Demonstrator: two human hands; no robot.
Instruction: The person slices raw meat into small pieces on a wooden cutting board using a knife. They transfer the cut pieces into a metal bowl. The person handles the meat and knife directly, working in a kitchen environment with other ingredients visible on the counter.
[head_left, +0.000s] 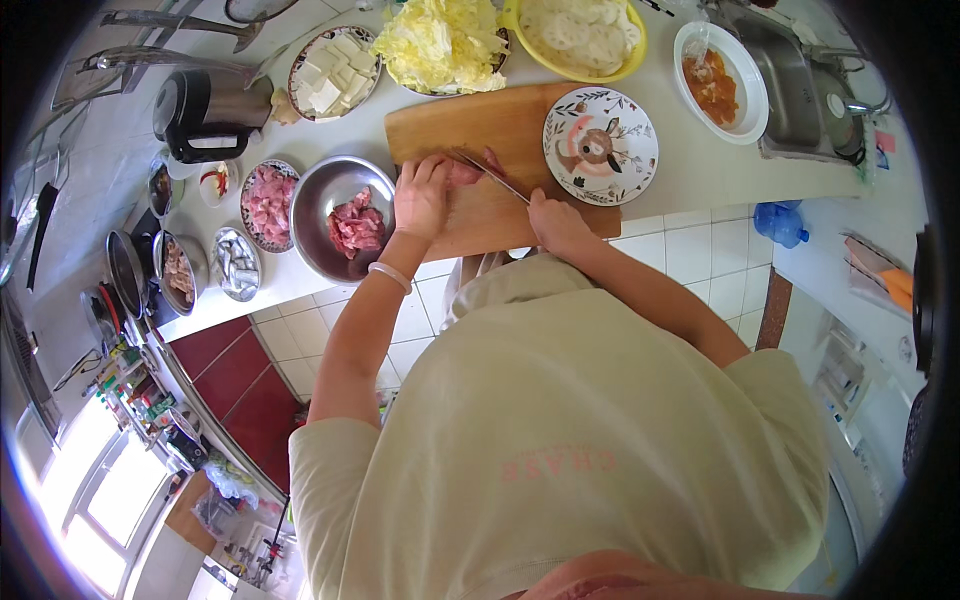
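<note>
My right hand (557, 219) grips a kitchen knife (495, 178), whose blade lies across the end of a piece of raw meat (463, 173). A thin slice (492, 159) sits on the blade's far side. The fingers of my left hand (420, 193) press on the meat's other end. Under both is a wooden cutting board (469, 124). Just left of my left hand stands a steel bowl (311, 214) with cut raw meat (358, 226) in it. A plate with a deer picture (600, 146) rests on the board's right end.
Behind the board are a plate of tofu (334, 73), napa cabbage (442, 45) and a yellow basket of sliced lotus root (581, 37). A white oval bowl (754, 112) stands by the sink (784, 82). Leftward are a kettle (214, 112), a plate of meat chunks (268, 206) and a dish of silvery pieces (236, 264).
</note>
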